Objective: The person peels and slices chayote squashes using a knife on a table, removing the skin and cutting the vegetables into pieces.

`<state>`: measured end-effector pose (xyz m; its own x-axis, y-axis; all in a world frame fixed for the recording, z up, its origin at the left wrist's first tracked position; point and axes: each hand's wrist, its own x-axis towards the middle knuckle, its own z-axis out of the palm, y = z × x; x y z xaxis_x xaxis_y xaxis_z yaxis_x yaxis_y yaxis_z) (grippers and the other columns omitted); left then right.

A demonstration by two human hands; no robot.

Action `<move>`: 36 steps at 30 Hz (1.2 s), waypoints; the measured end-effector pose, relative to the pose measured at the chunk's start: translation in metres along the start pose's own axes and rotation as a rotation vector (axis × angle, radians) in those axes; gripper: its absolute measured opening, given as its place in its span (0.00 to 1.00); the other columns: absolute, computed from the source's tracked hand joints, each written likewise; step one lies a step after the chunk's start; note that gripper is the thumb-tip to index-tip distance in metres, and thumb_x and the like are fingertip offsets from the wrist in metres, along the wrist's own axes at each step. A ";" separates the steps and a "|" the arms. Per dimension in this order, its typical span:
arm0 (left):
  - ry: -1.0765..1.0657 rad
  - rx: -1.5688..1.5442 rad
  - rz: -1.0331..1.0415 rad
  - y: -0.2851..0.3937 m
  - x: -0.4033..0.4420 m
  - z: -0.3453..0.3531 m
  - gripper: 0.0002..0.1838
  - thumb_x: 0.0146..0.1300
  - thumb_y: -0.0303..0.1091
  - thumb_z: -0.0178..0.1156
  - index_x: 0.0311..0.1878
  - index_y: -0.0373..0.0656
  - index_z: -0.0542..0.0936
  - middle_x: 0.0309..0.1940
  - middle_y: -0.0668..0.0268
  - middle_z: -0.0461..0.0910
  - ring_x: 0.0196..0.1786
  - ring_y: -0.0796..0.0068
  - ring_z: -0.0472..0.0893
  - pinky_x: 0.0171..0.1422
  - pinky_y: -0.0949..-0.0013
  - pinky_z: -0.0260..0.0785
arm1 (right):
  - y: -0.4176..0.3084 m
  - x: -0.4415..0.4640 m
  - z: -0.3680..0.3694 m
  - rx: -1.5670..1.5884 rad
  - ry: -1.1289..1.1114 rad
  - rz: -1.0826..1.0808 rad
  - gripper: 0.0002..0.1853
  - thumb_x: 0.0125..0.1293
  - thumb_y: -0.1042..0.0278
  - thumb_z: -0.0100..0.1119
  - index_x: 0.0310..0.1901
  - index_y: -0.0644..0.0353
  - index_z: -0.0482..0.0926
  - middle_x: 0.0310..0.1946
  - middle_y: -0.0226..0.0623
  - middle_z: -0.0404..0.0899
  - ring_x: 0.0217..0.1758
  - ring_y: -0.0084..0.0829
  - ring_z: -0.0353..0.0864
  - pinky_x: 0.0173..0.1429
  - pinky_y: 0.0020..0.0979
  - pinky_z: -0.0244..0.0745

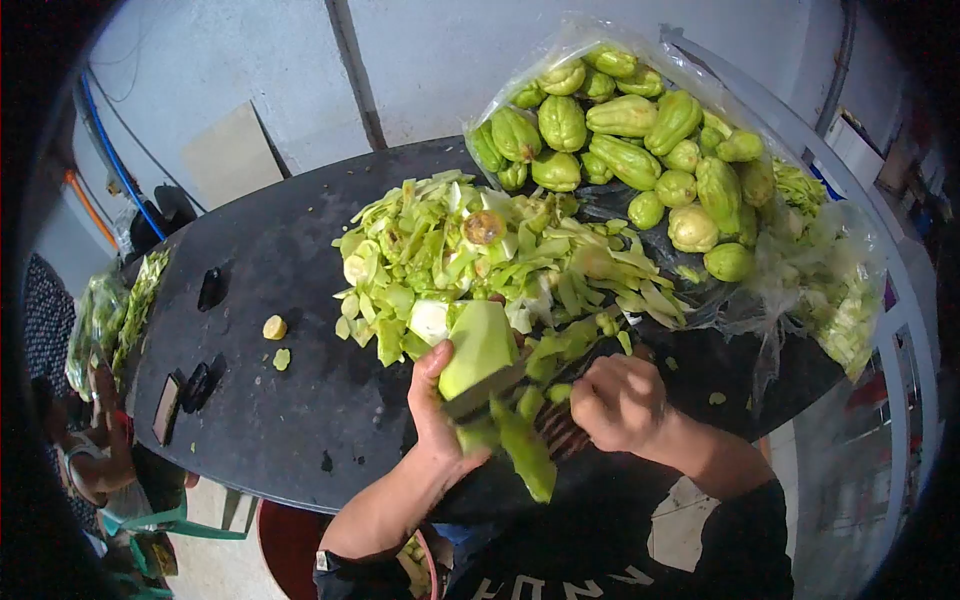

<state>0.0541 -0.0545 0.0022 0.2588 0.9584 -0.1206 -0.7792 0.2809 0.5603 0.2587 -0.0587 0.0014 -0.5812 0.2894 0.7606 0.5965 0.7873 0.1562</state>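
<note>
A clear plastic bag (790,262) opens at the far right edge of the worktop (285,410), and whole green vegetables (625,115) fill it. At the right end, a second plastic bag (858,228) contains thin green shreds (845,320). Under the near edge stands a red tub (283,555), with pale pieces (416,568) inside.

A heap of peelings (430,235) occupies the middle, and reaches almost to the first bag. The widest open surface lies between this heap and the left end, where a phone (168,408) lies close to the edge. On the near side, the hands have little room beside the heap.

The peeled vegetable (483,340) is held above the worktop, at the near side of the heap. Its long axis runs from the near edge to the far edge, leaning slightly right. The left hand (435,410) grips it, thumb along its side; its other fingers are mostly hidden. The right hand (615,402) has its fingers curled tightly around the knife (487,393), whose blade crosses the vegetable's near end.
</note>
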 end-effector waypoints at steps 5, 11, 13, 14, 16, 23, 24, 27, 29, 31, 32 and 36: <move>-0.105 0.006 -0.022 0.001 0.004 -0.002 0.40 0.60 0.56 0.56 0.72 0.44 0.66 0.55 0.54 0.77 0.55 0.57 0.79 0.59 0.51 0.73 | 0.027 -0.015 0.009 0.023 -0.225 0.491 0.17 0.51 0.76 0.65 0.40 0.59 0.68 0.26 0.40 0.77 0.27 0.47 0.82 0.30 0.43 0.78; 0.021 0.037 -0.025 0.006 0.011 0.000 0.31 0.74 0.52 0.50 0.75 0.52 0.60 0.58 0.55 0.73 0.56 0.59 0.78 0.60 0.49 0.74 | 0.023 -0.008 0.000 -0.005 -0.221 0.484 0.19 0.49 0.76 0.68 0.40 0.59 0.68 0.29 0.42 0.78 0.31 0.47 0.83 0.33 0.44 0.79; 0.046 0.189 0.026 0.005 0.015 0.000 0.31 0.74 0.48 0.52 0.75 0.51 0.59 0.59 0.54 0.73 0.56 0.58 0.78 0.61 0.49 0.73 | 0.023 -0.007 -0.002 -0.040 -0.219 0.452 0.19 0.49 0.75 0.68 0.41 0.59 0.68 0.30 0.43 0.79 0.32 0.47 0.84 0.33 0.44 0.79; 0.072 0.340 0.075 0.003 0.017 -0.002 0.31 0.74 0.44 0.54 0.75 0.49 0.58 0.60 0.54 0.72 0.57 0.57 0.79 0.62 0.48 0.73 | 0.022 -0.007 -0.001 -0.066 -0.281 0.503 0.19 0.51 0.74 0.68 0.41 0.60 0.68 0.31 0.44 0.79 0.32 0.48 0.84 0.33 0.44 0.79; 0.070 0.393 0.105 -0.001 0.021 -0.014 0.31 0.70 0.39 0.60 0.73 0.45 0.62 0.59 0.51 0.72 0.58 0.51 0.77 0.63 0.51 0.72 | 0.022 -0.005 -0.001 -0.093 -0.342 0.556 0.18 0.52 0.73 0.68 0.41 0.60 0.68 0.32 0.45 0.79 0.32 0.49 0.84 0.34 0.45 0.79; -0.192 1.865 0.706 -0.014 0.027 -0.028 0.34 0.56 0.33 0.71 0.66 0.39 0.71 0.57 0.47 0.69 0.60 0.45 0.72 0.66 0.55 0.67 | 0.024 -0.007 -0.002 -0.049 -0.418 0.667 0.22 0.61 0.69 0.62 0.57 0.62 0.69 0.34 0.53 0.79 0.36 0.55 0.84 0.41 0.50 0.80; -0.201 1.866 0.708 -0.015 0.026 -0.025 0.34 0.56 0.33 0.71 0.66 0.39 0.71 0.57 0.47 0.69 0.60 0.45 0.72 0.66 0.55 0.67 | 0.024 -0.007 -0.004 -0.059 -0.455 0.677 0.25 0.62 0.70 0.60 0.61 0.63 0.69 0.36 0.54 0.79 0.37 0.56 0.84 0.42 0.51 0.80; -0.121 1.862 0.793 -0.014 0.022 -0.015 0.33 0.53 0.32 0.71 0.64 0.40 0.74 0.60 0.46 0.66 0.62 0.44 0.68 0.67 0.50 0.64 | 0.022 -0.003 -0.009 -0.090 -0.473 0.670 0.26 0.63 0.73 0.56 0.64 0.63 0.67 0.40 0.55 0.77 0.41 0.56 0.82 0.46 0.51 0.79; -0.100 1.912 0.982 -0.011 0.017 -0.007 0.34 0.51 0.31 0.70 0.64 0.46 0.75 0.64 0.45 0.63 0.66 0.44 0.63 0.70 0.46 0.59 | 0.023 -0.007 -0.008 -0.106 -0.433 0.657 0.26 0.62 0.75 0.56 0.64 0.63 0.67 0.40 0.54 0.76 0.43 0.54 0.81 0.47 0.50 0.78; -0.179 1.966 1.027 -0.009 0.010 0.003 0.35 0.50 0.31 0.70 0.65 0.49 0.75 0.66 0.45 0.62 0.67 0.43 0.62 0.71 0.45 0.57 | 0.024 -0.011 -0.008 -0.126 -0.398 0.648 0.27 0.61 0.77 0.56 0.63 0.63 0.68 0.41 0.53 0.76 0.44 0.53 0.80 0.49 0.49 0.77; -0.249 2.011 1.072 -0.010 0.009 0.007 0.37 0.48 0.31 0.71 0.66 0.52 0.75 0.67 0.45 0.61 0.68 0.43 0.60 0.72 0.44 0.55 | 0.025 -0.012 -0.008 -0.125 -0.353 0.614 0.26 0.60 0.77 0.56 0.62 0.63 0.68 0.39 0.52 0.75 0.43 0.51 0.79 0.49 0.48 0.76; -0.355 2.165 0.987 -0.015 0.016 0.015 0.38 0.47 0.32 0.71 0.67 0.60 0.75 0.71 0.47 0.58 0.68 0.41 0.58 0.73 0.45 0.52 | 0.025 -0.012 -0.016 -0.093 -0.243 0.492 0.23 0.60 0.76 0.56 0.58 0.61 0.70 0.36 0.46 0.73 0.40 0.46 0.77 0.46 0.45 0.74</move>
<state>0.0790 -0.0439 0.0039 0.5625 0.6154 0.5521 0.7016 -0.7086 0.0751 0.2892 -0.0508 0.0065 -0.3261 0.7368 0.5923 0.8697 0.4793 -0.1175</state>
